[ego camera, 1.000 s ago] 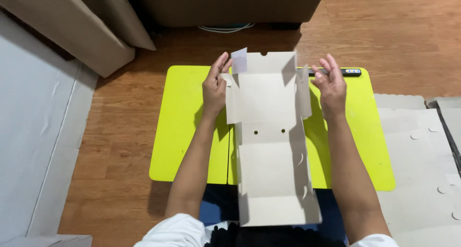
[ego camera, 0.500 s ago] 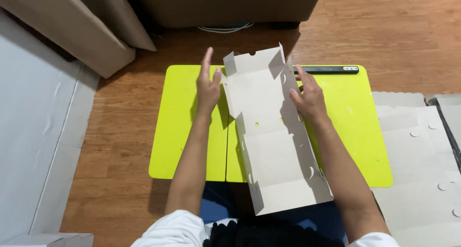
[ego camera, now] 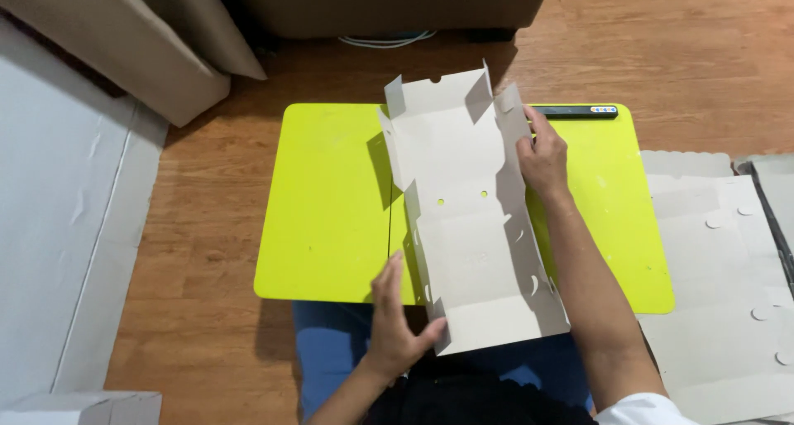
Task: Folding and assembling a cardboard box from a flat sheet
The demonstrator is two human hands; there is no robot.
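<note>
A grey cardboard box blank (ego camera: 468,218), partly folded with its side flaps raised, lies lengthwise over a lime-green folding table (ego camera: 331,202). My right hand (ego camera: 542,156) grips its right side wall near the far end. My left hand (ego camera: 397,317) holds the near left corner of the blank, thumb against the flap. The blank is tilted slightly, its near end over my lap.
A black pen-like tool (ego camera: 579,111) lies at the table's far right edge. Flat grey cardboard blanks (ego camera: 719,268) are stacked on the wooden floor at right. Grey sheets (ego camera: 58,226) cover the left. Angled boards (ego camera: 132,45) and a dark cabinet (ego camera: 389,3) stand behind.
My left hand left the far left flap and came down to the near left corner. The blank has swung and tilted, its far end raised. My right hand stays on the right wall.
</note>
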